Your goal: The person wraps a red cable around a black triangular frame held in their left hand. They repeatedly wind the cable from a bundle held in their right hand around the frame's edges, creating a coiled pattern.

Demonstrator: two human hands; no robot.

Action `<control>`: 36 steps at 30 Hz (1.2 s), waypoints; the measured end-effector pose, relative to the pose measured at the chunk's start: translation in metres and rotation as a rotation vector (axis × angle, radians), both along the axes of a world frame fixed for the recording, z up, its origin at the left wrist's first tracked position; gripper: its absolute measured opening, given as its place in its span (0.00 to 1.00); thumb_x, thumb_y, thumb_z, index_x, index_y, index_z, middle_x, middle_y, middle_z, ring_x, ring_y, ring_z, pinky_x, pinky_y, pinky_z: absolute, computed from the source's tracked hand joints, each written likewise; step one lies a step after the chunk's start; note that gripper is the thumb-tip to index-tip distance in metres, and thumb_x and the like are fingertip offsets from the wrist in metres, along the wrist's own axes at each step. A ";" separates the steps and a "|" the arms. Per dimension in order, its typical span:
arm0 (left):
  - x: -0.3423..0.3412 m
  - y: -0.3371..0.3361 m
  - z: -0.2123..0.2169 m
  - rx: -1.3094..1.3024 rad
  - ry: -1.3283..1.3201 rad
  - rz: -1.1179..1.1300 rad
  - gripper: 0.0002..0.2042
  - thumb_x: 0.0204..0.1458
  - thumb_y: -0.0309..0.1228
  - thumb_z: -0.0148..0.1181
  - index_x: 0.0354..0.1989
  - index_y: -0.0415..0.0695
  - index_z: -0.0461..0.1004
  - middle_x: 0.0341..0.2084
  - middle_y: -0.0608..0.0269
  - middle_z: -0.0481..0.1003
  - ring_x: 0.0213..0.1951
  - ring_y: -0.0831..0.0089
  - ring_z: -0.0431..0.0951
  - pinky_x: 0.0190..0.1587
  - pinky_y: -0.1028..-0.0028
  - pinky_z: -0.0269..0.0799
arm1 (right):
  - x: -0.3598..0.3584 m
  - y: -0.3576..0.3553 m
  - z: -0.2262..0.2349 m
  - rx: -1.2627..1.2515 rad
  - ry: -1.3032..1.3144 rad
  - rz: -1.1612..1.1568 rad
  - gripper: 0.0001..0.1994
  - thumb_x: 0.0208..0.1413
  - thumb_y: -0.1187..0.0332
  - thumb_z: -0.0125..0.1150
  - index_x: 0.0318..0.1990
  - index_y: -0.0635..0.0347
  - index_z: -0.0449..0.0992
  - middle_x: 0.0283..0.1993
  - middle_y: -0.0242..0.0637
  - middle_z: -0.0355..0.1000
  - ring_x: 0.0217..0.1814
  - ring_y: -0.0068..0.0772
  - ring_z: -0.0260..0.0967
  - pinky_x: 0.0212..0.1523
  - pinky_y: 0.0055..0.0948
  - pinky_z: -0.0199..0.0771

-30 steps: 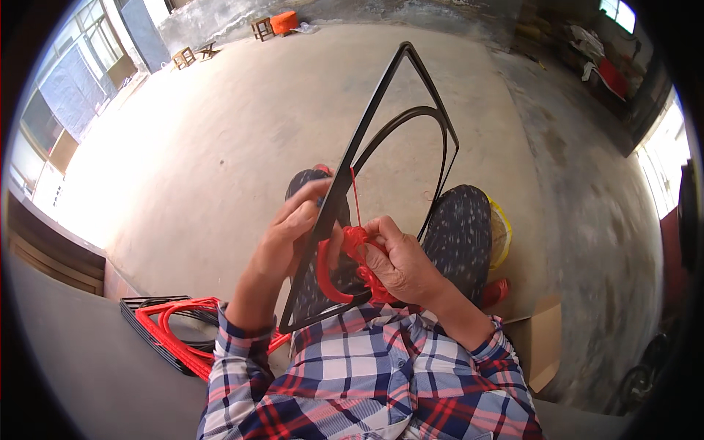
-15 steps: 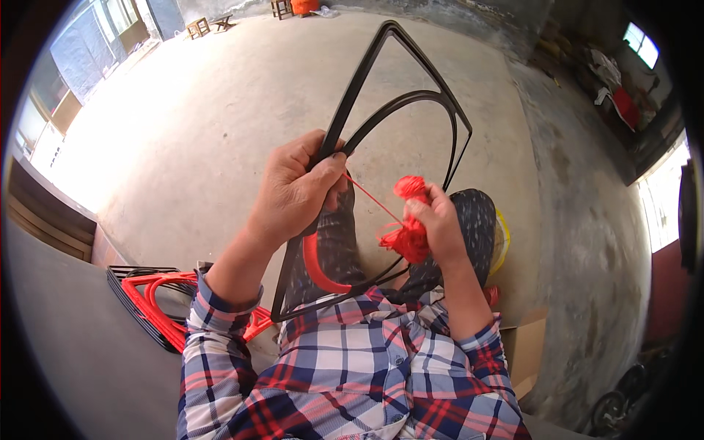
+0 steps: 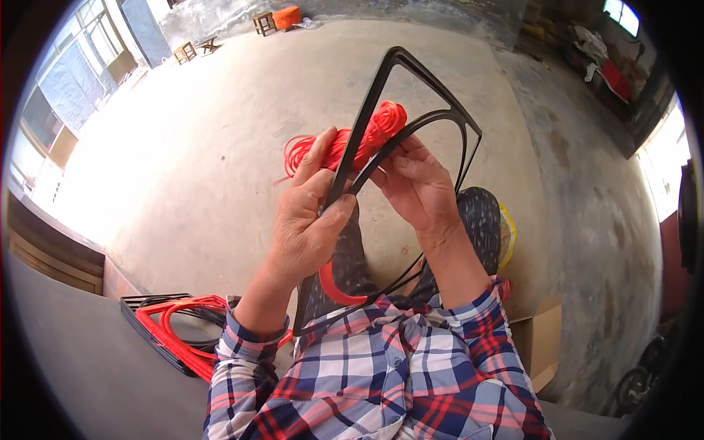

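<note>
My left hand [image 3: 304, 224] grips a black frame [image 3: 372, 110] by its long straight bar. The frame is a pointed, angular outline with a curved inner loop, tilted over my lap. Part of its lower curve is tightly wrapped in red [image 3: 337, 292]. A loose bundle of red cord [image 3: 383, 125] lies across the far side of the bar, its looped end sticking out to the left beside my left index finger. My right hand [image 3: 422, 183] reaches to the frame's inner loop, fingers closed on the bundle from below. The frame bars hide part of the bundle and some fingertips.
At my left, several red and black frames [image 3: 183, 334] lie stacked on a grey surface [image 3: 73, 330]. An open cardboard box [image 3: 546, 341] stands at my right, with something yellow-rimmed [image 3: 508, 238] beside my knee. Small stools [image 3: 264, 23] and an orange object [image 3: 287, 17] stand far off.
My right hand has carried the red cord bundle up and left, behind the frame's bar. My left index finger has lifted beside it. The left hand still holds the frame.
</note>
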State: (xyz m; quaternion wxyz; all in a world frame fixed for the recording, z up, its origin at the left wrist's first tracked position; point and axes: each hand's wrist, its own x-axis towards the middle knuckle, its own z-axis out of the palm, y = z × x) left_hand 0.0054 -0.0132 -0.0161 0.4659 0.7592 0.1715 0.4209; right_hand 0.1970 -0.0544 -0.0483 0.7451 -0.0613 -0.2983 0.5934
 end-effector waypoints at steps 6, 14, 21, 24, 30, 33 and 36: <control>-0.005 -0.001 -0.003 -0.071 -0.036 -0.013 0.11 0.49 0.21 0.56 0.40 0.34 0.77 0.62 0.48 0.68 0.61 0.61 0.70 0.60 0.64 0.64 | 0.003 -0.017 0.012 -0.029 -0.111 -0.035 0.24 0.57 0.75 0.61 0.62 0.62 0.67 0.63 0.42 0.69 0.67 0.37 0.65 0.66 0.41 0.67; 0.000 -0.006 -0.004 0.175 -0.019 0.054 0.11 0.47 0.20 0.57 0.40 0.36 0.78 0.60 0.48 0.68 0.62 0.57 0.69 0.62 0.61 0.63 | -0.009 -0.034 0.031 0.086 -1.321 -1.240 0.27 0.52 0.57 0.73 0.55 0.59 0.73 0.58 0.39 0.70 0.68 0.39 0.58 0.69 0.41 0.55; 0.002 -0.016 -0.004 0.149 -0.002 0.136 0.09 0.45 0.19 0.59 0.37 0.36 0.79 0.65 0.48 0.61 0.57 0.63 0.72 0.55 0.66 0.69 | -0.018 -0.033 0.035 0.018 -0.573 -0.809 0.18 0.58 0.73 0.64 0.56 0.58 0.75 0.63 0.39 0.68 0.71 0.38 0.57 0.70 0.36 0.57; 0.002 -0.016 -0.009 0.038 -0.037 0.119 0.08 0.45 0.18 0.59 0.34 0.36 0.79 0.67 0.48 0.59 0.44 0.73 0.74 0.44 0.73 0.70 | -0.003 -0.037 0.033 0.054 -0.295 -0.766 0.20 0.63 0.63 0.54 0.59 0.64 0.73 0.67 0.46 0.67 0.73 0.37 0.57 0.73 0.41 0.49; 0.000 -0.009 -0.017 -0.163 -0.115 0.050 0.07 0.61 0.25 0.55 0.44 0.35 0.74 0.45 0.55 0.73 0.28 0.86 0.70 0.31 0.84 0.65 | 0.016 -0.071 0.052 0.298 -0.156 -0.304 0.25 0.66 0.56 0.46 0.63 0.67 0.66 0.56 0.51 0.73 0.58 0.43 0.70 0.62 0.42 0.65; -0.005 -0.009 -0.013 -0.294 -0.014 0.004 0.10 0.64 0.28 0.51 0.49 0.36 0.70 0.28 0.61 0.76 0.22 0.84 0.70 0.26 0.83 0.65 | -0.004 -0.086 0.022 0.261 -0.380 -0.098 0.25 0.69 0.53 0.45 0.59 0.67 0.64 0.50 0.47 0.73 0.46 0.37 0.73 0.52 0.35 0.73; -0.005 -0.004 -0.013 -0.366 0.028 0.014 0.11 0.65 0.31 0.50 0.52 0.38 0.69 0.19 0.66 0.75 0.17 0.84 0.69 0.21 0.82 0.64 | -0.039 -0.100 0.003 -0.007 -0.445 0.026 0.22 0.67 0.55 0.54 0.57 0.64 0.64 0.43 0.40 0.74 0.40 0.22 0.72 0.44 0.24 0.74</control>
